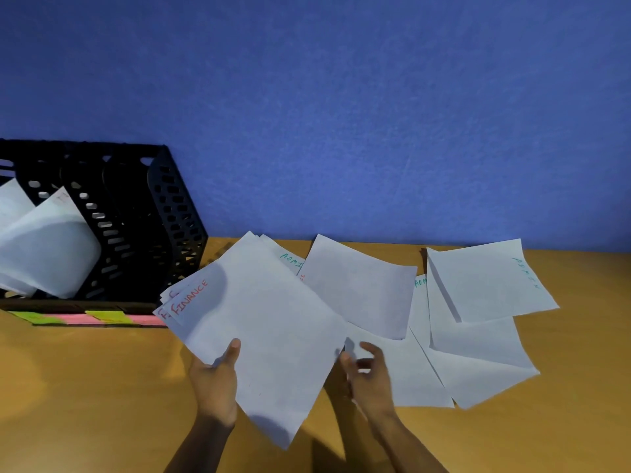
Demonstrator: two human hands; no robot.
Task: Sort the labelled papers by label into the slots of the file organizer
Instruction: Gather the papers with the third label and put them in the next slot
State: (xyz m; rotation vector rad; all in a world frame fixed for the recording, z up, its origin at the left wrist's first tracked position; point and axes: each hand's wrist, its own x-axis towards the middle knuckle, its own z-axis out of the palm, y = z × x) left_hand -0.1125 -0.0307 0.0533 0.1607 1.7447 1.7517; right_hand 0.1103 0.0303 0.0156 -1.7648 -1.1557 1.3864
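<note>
My left hand grips a small stack of white sheets, thumb on top; the top sheet reads FINANCE in red. The stack is lifted above the wooden table. My right hand hovers by the stack's right edge with fingers loosely curled and holds nothing I can make out. Several loose sheets lie to the right, some marked ADMIN in green. The black file organizer stands at the left against the wall, with white papers leaning in its left slots.
Pink and green sticky labels run along the organizer's front base. A blue wall rises right behind the table. One unmarked sheet lies tilted between the held stack and the ADMIN sheets.
</note>
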